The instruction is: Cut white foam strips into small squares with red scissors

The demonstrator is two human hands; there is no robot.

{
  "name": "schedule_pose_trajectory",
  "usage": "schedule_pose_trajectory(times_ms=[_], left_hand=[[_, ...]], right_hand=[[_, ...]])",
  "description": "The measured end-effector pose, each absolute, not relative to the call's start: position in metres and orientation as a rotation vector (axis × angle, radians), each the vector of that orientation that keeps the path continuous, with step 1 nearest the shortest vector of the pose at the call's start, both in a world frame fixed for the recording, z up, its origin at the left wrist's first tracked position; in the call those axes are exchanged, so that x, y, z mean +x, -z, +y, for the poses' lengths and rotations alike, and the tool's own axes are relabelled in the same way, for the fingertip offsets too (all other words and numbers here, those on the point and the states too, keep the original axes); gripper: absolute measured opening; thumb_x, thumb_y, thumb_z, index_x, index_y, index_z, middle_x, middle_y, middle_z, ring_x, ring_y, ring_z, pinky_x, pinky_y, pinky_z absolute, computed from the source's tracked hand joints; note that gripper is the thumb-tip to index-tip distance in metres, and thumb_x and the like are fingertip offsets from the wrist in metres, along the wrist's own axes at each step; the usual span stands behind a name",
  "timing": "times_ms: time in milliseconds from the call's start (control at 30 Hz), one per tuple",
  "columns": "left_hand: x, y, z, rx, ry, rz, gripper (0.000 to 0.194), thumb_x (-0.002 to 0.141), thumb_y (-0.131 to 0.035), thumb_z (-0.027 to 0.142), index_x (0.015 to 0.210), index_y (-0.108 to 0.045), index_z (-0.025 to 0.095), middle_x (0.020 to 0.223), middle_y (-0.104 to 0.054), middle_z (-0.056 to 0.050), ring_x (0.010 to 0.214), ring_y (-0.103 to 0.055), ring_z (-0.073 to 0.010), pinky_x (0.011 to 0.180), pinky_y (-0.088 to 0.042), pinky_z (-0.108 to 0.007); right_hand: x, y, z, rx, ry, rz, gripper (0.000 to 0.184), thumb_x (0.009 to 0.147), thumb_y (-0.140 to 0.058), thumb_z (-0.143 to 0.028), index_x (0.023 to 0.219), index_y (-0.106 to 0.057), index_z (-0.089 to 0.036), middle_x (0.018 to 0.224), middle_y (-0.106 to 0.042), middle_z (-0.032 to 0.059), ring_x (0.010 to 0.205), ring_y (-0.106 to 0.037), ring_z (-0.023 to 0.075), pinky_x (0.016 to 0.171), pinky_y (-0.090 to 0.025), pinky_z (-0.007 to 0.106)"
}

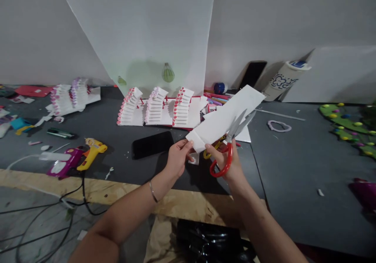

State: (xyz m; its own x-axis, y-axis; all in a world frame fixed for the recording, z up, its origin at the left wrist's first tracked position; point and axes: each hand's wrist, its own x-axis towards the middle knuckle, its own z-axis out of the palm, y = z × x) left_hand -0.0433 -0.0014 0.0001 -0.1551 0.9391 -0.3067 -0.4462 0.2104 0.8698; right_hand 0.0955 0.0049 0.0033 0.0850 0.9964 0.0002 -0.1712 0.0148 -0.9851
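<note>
White strip (226, 116), held above the desk (282, 161): the left hand (178, 159) pinches its near end; the right hand (230, 163), close by, grips scissors (237, 126) by their handles, thumb at the strip's edge. Likely faults: the parted blades, overlapping the strip in view, could nick it; a slackened left pinch could let its unsupported far end droop. Long axis: oblique, running from the fingertips away and rightward; the blades point similarly.

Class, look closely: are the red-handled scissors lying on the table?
No, the right hand holds the red-handled scissors, which partly cover the white strip in this view.
</note>
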Motion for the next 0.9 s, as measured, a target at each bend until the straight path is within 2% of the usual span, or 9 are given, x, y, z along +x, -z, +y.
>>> schedule_pose_trajectory(times_ms=[167, 367, 533, 700, 900], left_hand=[[-0.043, -0.001, -0.003, 0.605, -1.333, 1.132, 0.035, 0.061, -0.08, 0.039, 0.08, -0.069, 0.012, 0.077, -0.072, -0.006, 0.059, -0.061, -0.0129, 0.039, -0.043, -0.018], [-0.041, -0.002, -0.005, 0.637, -1.244, 0.991, 0.042, 0.055, -0.085, 0.034, 0.089, -0.071, 0.014, 0.084, -0.073, -0.007, 0.07, -0.066, -0.0149, 0.055, -0.052, -0.022], [-0.039, 0.001, -0.007, 0.691, -1.123, 0.976, 0.041, 0.056, -0.085, 0.035, 0.088, -0.071, 0.014, 0.086, -0.075, -0.01, 0.068, -0.069, -0.0157, 0.056, -0.051, -0.022], [-0.038, 0.001, -0.008, 0.686, -1.126, 1.014, 0.041, 0.056, -0.085, 0.036, 0.087, -0.072, 0.013, 0.081, -0.075, -0.01, 0.065, -0.069, -0.0156, 0.057, -0.051, -0.022], [-0.038, -0.003, -0.009, 0.697, -1.136, 0.965, 0.043, 0.057, -0.085, 0.035, 0.092, -0.071, 0.014, 0.084, -0.074, -0.009, 0.073, -0.07, -0.018, 0.062, -0.055, -0.024]], right_hand=[[0.093, 0.002, 0.003, -1.068, -1.216, -0.967, 0.051, 0.067, -0.078, -0.032, 0.11, -0.051, -0.025, 0.097, -0.067, 0.0007, 0.084, -0.064, 0.0179, 0.08, -0.051, 0.035], [0.102, 0.004, 0.008, -1.126, -1.227, -0.942, 0.034, 0.067, -0.077, -0.033, 0.094, -0.06, -0.021, 0.087, -0.068, 0.0023, 0.074, -0.064, 0.0182, 0.072, -0.051, 0.035], [0.105, 0.009, 0.008, -1.124, -1.232, -0.972, 0.027, 0.072, -0.072, -0.035, 0.092, -0.061, -0.022, 0.086, -0.067, 0.0023, 0.075, -0.064, 0.0193, 0.073, -0.051, 0.037], [0.105, 0.002, 0.005, -1.127, -1.212, -0.98, 0.035, 0.07, -0.074, -0.034, 0.099, -0.06, -0.022, 0.089, -0.068, 0.003, 0.076, -0.063, 0.0185, 0.072, -0.051, 0.036], [0.105, -0.006, 0.003, -1.139, -1.136, -0.997, 0.049, 0.069, -0.075, -0.034, 0.113, -0.055, -0.024, 0.101, -0.07, 0.0047, 0.09, -0.065, 0.0219, 0.082, -0.052, 0.039]])
